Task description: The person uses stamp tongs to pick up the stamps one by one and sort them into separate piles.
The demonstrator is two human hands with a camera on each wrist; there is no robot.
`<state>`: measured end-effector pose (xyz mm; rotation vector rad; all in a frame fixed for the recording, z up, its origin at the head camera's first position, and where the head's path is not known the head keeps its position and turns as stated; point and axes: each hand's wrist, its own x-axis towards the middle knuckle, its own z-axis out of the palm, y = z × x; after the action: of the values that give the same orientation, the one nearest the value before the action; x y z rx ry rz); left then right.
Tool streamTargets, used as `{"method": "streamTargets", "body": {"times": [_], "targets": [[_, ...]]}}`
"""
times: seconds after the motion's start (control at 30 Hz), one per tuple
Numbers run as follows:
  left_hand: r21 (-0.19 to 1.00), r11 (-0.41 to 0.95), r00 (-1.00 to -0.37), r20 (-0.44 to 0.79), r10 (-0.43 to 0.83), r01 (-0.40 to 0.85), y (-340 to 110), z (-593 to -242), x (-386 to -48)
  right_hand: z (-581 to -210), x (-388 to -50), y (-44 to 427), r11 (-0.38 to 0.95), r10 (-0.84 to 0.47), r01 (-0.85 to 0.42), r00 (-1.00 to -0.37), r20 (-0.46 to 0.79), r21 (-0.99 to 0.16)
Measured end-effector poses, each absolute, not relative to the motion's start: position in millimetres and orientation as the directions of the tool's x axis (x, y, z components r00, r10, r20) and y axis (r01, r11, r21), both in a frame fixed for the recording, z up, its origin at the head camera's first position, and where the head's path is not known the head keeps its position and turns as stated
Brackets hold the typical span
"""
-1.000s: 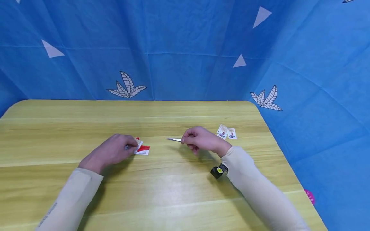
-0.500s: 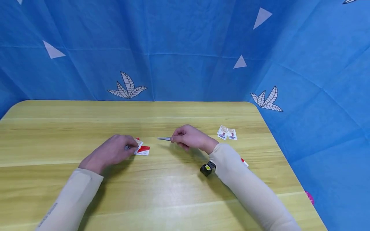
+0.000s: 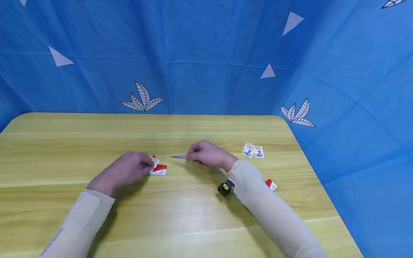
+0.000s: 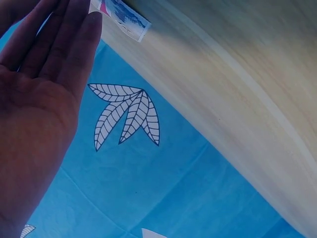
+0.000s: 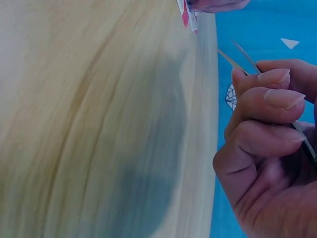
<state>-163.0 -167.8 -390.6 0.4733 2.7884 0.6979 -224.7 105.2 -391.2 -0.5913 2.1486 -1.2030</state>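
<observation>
My left hand (image 3: pixel 127 171) rests low over the table, left of centre, its fingertips pinching a small printed card (image 3: pixel 156 161). A red-and-white card (image 3: pixel 159 170) lies just beside and partly under those fingers. In the left wrist view the fingers look nearly straight, with a card (image 4: pixel 129 20) past their tips. My right hand (image 3: pixel 209 154) holds a pair of tweezers (image 3: pixel 178 156) that points left toward the cards, a short gap away. The right wrist view shows the two tweezer tips (image 5: pixel 244 52) spread slightly apart and the fingers curled round the shaft.
Two overlapping printed cards (image 3: pixel 253 150) lie at the table's back right. Another red-and-white card (image 3: pixel 270 184) lies beside the right forearm. A blue patterned cloth (image 3: pixel 206 86) hangs behind the wooden table (image 3: pixel 187 222) and along its right side.
My right hand has moved left with the tweezers, closer to the cards. The card by the right forearm has come into sight. The left hand has stayed in place.
</observation>
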Motion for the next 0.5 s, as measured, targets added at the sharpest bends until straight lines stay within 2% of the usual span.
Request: {"method": "streamTargets", "body": {"times": [0.23,0.5], "targets": [[0.488,0.828,-0.916,-0.126,0.38,0.277,-169.2,-392.2,-161.5,-395.3,-222.0,91.4,0.521,-0.636,-0.132,-0.719,-0.28,-0.844],[0.499,0.825,-0.916,-0.137,0.377,0.265,-169.5,-390.7,-162.9,-399.1,-221.5,79.1,0.533,-0.629,-0.12,-0.718,-0.298,-0.837]]}}
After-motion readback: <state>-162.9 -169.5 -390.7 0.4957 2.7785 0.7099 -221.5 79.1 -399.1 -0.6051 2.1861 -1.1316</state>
